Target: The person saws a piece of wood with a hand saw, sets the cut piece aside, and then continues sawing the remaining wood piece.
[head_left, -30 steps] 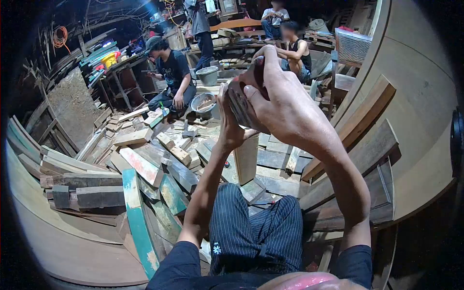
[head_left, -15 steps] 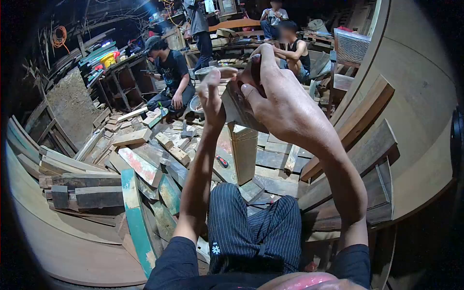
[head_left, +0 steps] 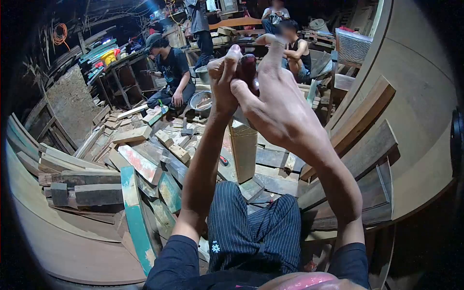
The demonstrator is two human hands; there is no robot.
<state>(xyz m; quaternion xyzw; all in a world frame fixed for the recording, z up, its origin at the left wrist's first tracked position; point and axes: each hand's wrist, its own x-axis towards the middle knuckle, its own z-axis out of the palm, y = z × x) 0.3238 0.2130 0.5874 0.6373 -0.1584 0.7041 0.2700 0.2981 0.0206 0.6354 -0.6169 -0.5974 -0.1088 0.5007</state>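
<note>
Held up in front of me is a tool with a glossy dark red handle (head_left: 248,70) and a flat grey part (head_left: 244,117) beneath it, mostly covered by my hands. My right hand (head_left: 275,99) is closed round the tool, its thumb pointing left and a finger raised at the top. Against its left side, my left hand (head_left: 224,82) is curled, with one digit sticking up; I cannot tell how much of the tool it grips. Just below the hands stands an upright wooden block (head_left: 244,150), in front of my knees.
Wood offcuts (head_left: 140,162) lie heaped on the left, with a hammer-like tool (head_left: 186,128) and a metal basin (head_left: 200,101) beyond. A small red-handled tool (head_left: 223,161) lies by my left forearm. Planks (head_left: 360,118) lean on the right. Several people sit or stand further back.
My left hand has moved right and curled in against the right hand; its fingers were apart before. The tool has turned, showing more red handle and less of the grey part.
</note>
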